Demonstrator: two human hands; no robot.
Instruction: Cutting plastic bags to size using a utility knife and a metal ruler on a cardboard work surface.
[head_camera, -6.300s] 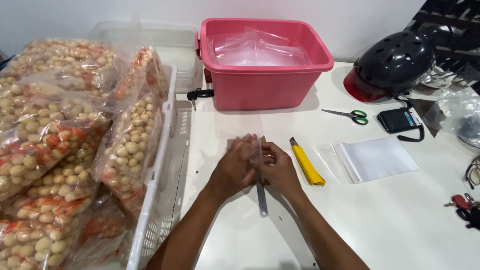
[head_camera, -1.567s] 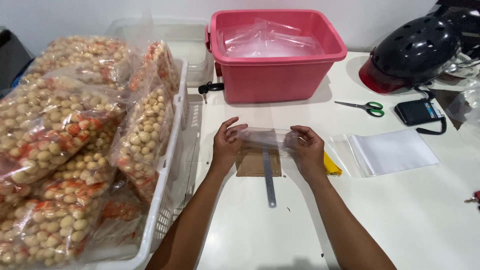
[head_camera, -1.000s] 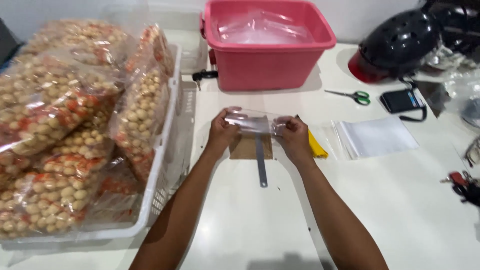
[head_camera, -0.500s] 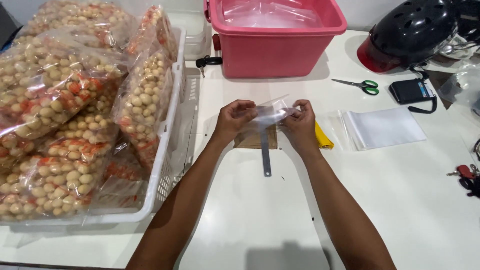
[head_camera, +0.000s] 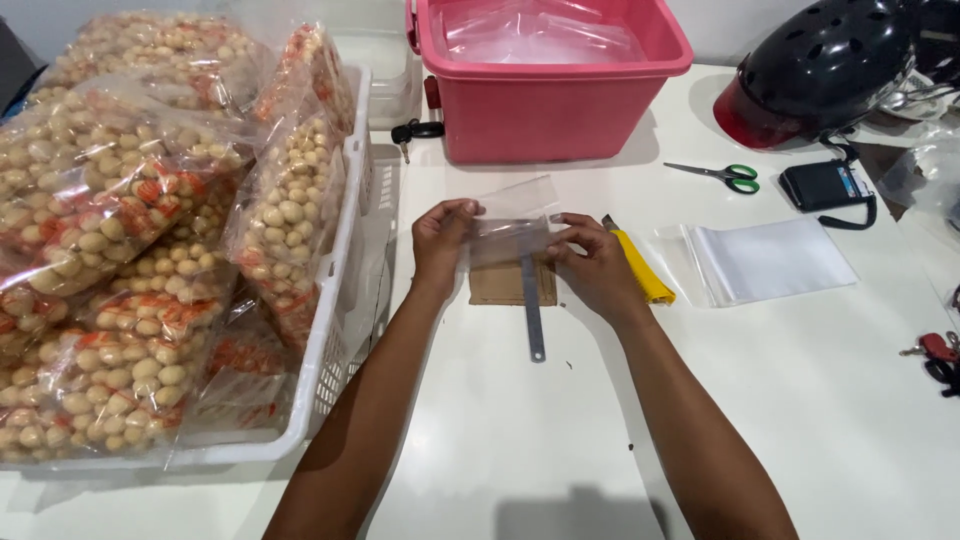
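Since half-second-earlier frame, clear plastic bag rose slightly off cardboard square. Left hand pinched left edge, right hand pinched right edge. Bag's long axis ran left-right between my hands, above metal ruler.

Clear plastic bag, held above table

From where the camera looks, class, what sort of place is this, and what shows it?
Probably a small home packing table: a white basket of bagged snacks, a stack of clear bags, and a clear bag held by both hands.
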